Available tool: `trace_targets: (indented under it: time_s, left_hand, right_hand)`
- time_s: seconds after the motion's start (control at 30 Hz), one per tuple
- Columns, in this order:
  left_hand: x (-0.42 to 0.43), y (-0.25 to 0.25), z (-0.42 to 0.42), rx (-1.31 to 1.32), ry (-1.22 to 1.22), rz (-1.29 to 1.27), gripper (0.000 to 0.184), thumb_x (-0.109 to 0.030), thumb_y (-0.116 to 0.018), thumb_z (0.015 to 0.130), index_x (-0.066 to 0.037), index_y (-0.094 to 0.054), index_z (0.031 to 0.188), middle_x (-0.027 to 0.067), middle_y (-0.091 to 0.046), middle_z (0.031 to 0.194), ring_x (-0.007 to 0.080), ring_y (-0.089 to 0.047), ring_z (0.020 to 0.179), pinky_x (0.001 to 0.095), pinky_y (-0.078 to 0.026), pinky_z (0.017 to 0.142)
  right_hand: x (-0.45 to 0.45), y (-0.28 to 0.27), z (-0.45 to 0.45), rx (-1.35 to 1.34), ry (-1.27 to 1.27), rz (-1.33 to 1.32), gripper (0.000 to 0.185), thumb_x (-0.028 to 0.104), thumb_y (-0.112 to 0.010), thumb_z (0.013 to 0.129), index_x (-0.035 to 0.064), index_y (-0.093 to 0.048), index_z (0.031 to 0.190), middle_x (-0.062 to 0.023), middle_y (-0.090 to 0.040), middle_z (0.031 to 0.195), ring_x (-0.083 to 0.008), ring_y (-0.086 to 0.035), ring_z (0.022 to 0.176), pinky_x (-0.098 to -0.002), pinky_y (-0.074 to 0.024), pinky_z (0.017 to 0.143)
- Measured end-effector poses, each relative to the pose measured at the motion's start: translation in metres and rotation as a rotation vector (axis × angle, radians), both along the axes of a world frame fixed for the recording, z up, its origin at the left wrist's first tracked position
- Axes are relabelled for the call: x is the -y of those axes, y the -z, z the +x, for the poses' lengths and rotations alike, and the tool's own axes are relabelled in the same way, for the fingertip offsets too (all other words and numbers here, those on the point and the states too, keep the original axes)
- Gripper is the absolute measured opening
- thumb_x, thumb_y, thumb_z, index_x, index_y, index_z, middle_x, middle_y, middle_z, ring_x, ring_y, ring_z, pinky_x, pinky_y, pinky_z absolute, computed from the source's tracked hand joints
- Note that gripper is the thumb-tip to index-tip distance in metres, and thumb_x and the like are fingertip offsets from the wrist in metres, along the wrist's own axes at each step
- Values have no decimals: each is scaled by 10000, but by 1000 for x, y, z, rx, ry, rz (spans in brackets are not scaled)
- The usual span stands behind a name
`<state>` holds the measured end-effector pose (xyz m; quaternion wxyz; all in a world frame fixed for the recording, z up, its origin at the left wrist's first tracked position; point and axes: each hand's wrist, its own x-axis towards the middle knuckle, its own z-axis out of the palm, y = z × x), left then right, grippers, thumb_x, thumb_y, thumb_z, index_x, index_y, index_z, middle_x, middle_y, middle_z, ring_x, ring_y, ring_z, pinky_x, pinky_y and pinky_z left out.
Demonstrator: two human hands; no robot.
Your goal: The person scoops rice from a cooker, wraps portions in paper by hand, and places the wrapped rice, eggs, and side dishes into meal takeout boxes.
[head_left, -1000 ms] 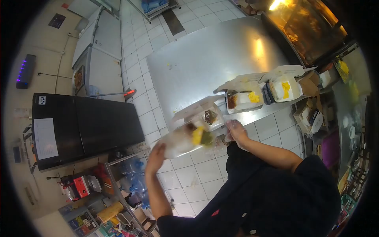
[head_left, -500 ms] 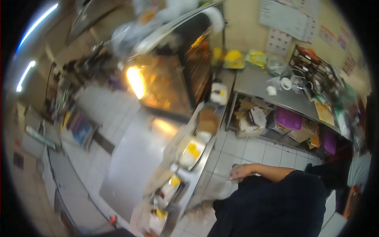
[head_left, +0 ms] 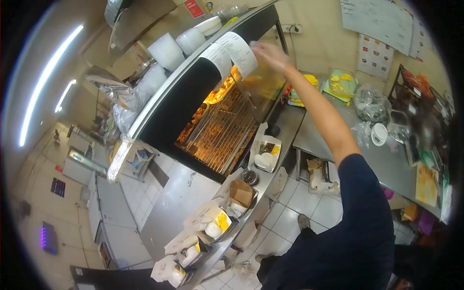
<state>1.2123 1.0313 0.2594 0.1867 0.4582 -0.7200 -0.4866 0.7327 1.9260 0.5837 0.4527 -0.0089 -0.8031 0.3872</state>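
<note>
My right hand (head_left: pixel 271 56), in a clear plastic glove, reaches up to the top of the glass-fronted food warmer (head_left: pixel 159 135). Its fingertips are at the right edge of a printed paper slip (head_left: pixel 239 54); blur hides whether they grip it. A second paper slip (head_left: pixel 218 60) hangs just left of it. Below the hand is a glass pane (head_left: pixel 267 92). Through the warmer's front I see wire racks (head_left: pixel 223 128) with browned food. No part of my left hand shows.
Open takeaway boxes with white and yellow food line the counter, among them one box (head_left: pixel 216 227). A small dark container (head_left: pixel 250 177) stands near the warmer. White stacked containers (head_left: pixel 166 50) sit on top. A steel table (head_left: pixel 333 123) at right holds yellow food and bags.
My right hand has risen from low beside my body to the paper slips on the warmer. My view has shifted, and the fingers at the bottom edge have left it.
</note>
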Motion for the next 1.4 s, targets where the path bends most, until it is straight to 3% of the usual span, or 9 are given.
trace_targets:
  time_s: [0.1,0.23,0.4,0.6,0.7,0.9,1.0,1.1,1.4]
  left_hand:
    - [-65,-14,0,-63,120,93,481,-336,-568,1014,70,-557,1272,237,-630,1244,333,-645,1090,436,-523,877]
    - [-172,-51,-31,219,448,-234,368,-266,-571,1009,68,-621,1158,171,-668,1130,257,-637,1005,385,-507,827]
    - [-388,-150,-93,-304,807,-602,191,-81,-652,924,-4,-602,1091,145,-565,1046,260,-568,982,364,-461,867]
    - [-535,-209,-135,-468,1250,-526,615,-254,-833,769,-46,-565,1281,216,-562,1324,401,-511,1246,467,-319,1091]
    - [-516,-156,-135,-232,1476,-373,584,-282,-799,816,-39,-562,1292,174,-599,1305,373,-505,1276,488,-288,1116]
    - [-481,-140,-129,-312,1194,72,332,-83,-742,878,-39,-556,1150,93,-614,1145,169,-575,1085,307,-473,901]
    - [-448,-142,-131,-367,928,273,334,-66,-747,887,-56,-514,1127,48,-588,1034,120,-570,976,268,-486,822]
    - [-418,-164,-134,-498,755,394,344,-62,-763,878,-58,-519,1121,39,-587,1020,115,-569,926,252,-473,821]
    - [-197,-140,-101,-787,675,30,303,101,-608,739,-38,-605,1008,105,-526,1028,252,-531,999,326,-417,935]
  right_hand:
    - [1,-40,-5,388,-200,149,808,658,-602,888,-38,-602,1298,-214,-599,1343,-328,-581,1231,-410,-441,1053]
    - [2,-9,40,-162,17,-396,515,491,-637,937,5,-663,1104,-141,-665,1032,-255,-623,956,-349,-491,866]
    - [33,75,211,203,19,-252,326,353,-622,957,28,-652,957,-147,-634,832,-271,-607,766,-412,-482,730]
    - [168,194,340,707,-450,-375,355,356,-746,882,15,-649,891,-143,-619,878,-304,-617,815,-392,-498,737]
    - [203,210,349,589,-635,-402,334,356,-756,867,33,-672,880,-131,-628,896,-310,-622,823,-396,-501,726]
    - [221,134,346,122,-252,177,412,370,-774,839,76,-706,1120,-166,-611,1307,-330,-609,1141,-390,-483,940]
    - [240,115,333,157,-381,190,610,364,-764,844,107,-585,1368,-194,-535,1426,-338,-549,1266,-385,-428,1056]
    - [271,126,322,594,-1034,-55,721,338,-744,867,125,-450,1490,-197,-566,1385,-348,-561,1250,-398,-429,1071]
    - [522,146,313,949,-1309,-393,511,-20,-674,905,57,-563,1397,-96,-569,1413,-149,-592,1133,-287,-482,989]
